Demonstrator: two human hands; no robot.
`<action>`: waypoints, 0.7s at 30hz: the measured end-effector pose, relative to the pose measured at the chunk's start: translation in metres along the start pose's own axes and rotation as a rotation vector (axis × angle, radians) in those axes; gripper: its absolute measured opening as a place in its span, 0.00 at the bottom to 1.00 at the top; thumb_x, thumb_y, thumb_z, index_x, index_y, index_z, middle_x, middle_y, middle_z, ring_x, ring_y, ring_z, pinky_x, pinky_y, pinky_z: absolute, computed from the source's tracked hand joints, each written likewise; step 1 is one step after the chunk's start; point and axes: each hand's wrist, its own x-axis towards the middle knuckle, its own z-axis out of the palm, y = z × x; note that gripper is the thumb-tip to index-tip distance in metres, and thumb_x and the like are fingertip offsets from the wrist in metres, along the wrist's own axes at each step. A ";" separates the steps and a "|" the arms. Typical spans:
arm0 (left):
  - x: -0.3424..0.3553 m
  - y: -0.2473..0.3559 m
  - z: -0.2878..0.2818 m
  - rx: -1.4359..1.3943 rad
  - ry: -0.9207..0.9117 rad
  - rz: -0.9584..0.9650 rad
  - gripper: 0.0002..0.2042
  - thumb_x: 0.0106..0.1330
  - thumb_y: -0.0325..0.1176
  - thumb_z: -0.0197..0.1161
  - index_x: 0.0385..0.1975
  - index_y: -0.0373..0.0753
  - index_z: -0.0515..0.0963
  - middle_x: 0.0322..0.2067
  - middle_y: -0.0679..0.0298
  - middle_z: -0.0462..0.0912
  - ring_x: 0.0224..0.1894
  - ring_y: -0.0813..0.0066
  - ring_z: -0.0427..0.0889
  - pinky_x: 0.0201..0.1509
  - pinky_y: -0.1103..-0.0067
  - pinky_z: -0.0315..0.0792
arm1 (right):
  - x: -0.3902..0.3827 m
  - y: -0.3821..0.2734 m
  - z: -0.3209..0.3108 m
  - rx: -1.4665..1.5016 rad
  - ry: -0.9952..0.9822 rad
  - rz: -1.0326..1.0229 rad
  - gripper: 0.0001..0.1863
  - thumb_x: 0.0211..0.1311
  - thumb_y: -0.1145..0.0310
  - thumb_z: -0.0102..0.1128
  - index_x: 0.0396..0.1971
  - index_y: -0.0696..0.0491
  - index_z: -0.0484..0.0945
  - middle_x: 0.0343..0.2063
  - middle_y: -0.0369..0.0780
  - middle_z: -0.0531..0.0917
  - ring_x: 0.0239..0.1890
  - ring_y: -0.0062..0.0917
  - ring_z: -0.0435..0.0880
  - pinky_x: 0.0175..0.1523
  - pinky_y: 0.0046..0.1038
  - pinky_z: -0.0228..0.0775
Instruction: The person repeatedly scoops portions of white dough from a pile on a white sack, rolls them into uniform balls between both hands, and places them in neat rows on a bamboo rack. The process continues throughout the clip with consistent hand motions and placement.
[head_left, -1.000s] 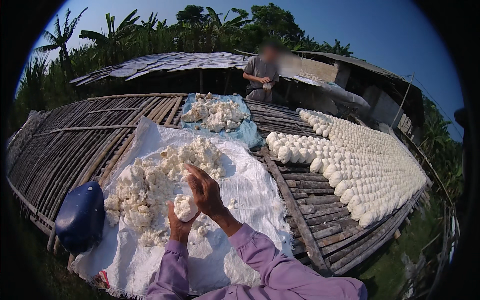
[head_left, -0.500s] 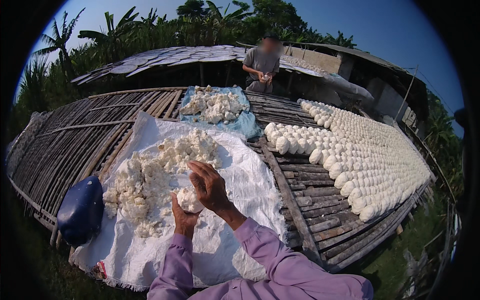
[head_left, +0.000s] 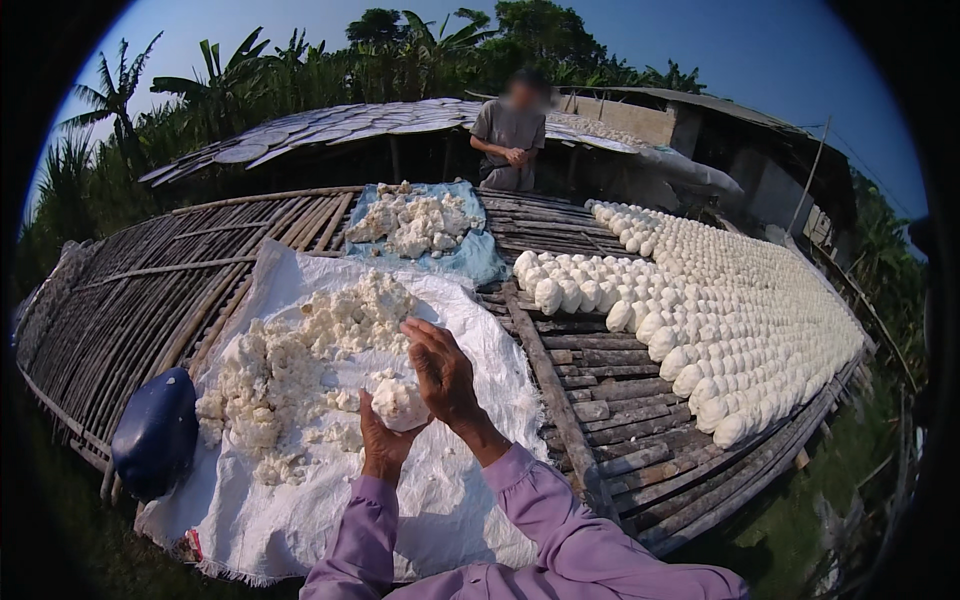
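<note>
- Both hands, with the white lump point(head_left: 398, 403), have been shifted slightly rightward from the crumbly pile point(head_left: 260, 385) since the earlier frame; the view has been moved a little too.
- The lump is cupped from the left and below by the left hand point(head_left: 383, 440); the right hand point(head_left: 443, 375) is held open, fingers together, just beside it. Whether the lump is touched by its heel cannot be told.
- By this, the lump seems to be being rounded, its top left rough.
- The pile is spread on a white sheet point(head_left: 250, 530) at the near edge of the pole bench point(head_left: 140, 290); a blue container point(head_left: 155, 435) is set near its near-left corner.
- Toward the far edge, a blue sheet point(head_left: 485, 262) is heaped with chunks; the right side is covered by rounded lumps point(head_left: 740, 330).
- Beyond the far edge, a co-worker point(head_left: 510, 130) is seen.
</note>
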 end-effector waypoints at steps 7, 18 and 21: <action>0.016 -0.022 0.021 0.031 -0.084 -0.012 0.53 0.60 0.74 0.60 0.74 0.39 0.51 0.69 0.52 0.59 0.66 0.51 0.71 0.68 0.54 0.68 | -0.005 0.036 -0.022 0.243 0.037 0.445 0.24 0.77 0.52 0.45 0.48 0.55 0.83 0.42 0.47 0.85 0.46 0.41 0.85 0.51 0.36 0.77; 0.039 -0.082 0.039 0.090 -0.183 -0.047 0.42 0.62 0.73 0.57 0.67 0.47 0.66 0.63 0.60 0.74 0.66 0.59 0.73 0.69 0.56 0.68 | 0.001 0.051 -0.076 -0.363 -0.484 0.195 0.19 0.74 0.56 0.52 0.46 0.56 0.85 0.42 0.43 0.87 0.48 0.40 0.85 0.52 0.35 0.77; 0.041 -0.084 0.044 0.048 -0.171 -0.180 0.49 0.59 0.77 0.55 0.67 0.39 0.66 0.65 0.57 0.72 0.62 0.58 0.76 0.66 0.58 0.71 | -0.009 0.076 -0.080 0.103 -0.154 0.714 0.30 0.78 0.47 0.39 0.38 0.54 0.86 0.35 0.46 0.87 0.41 0.39 0.87 0.42 0.34 0.78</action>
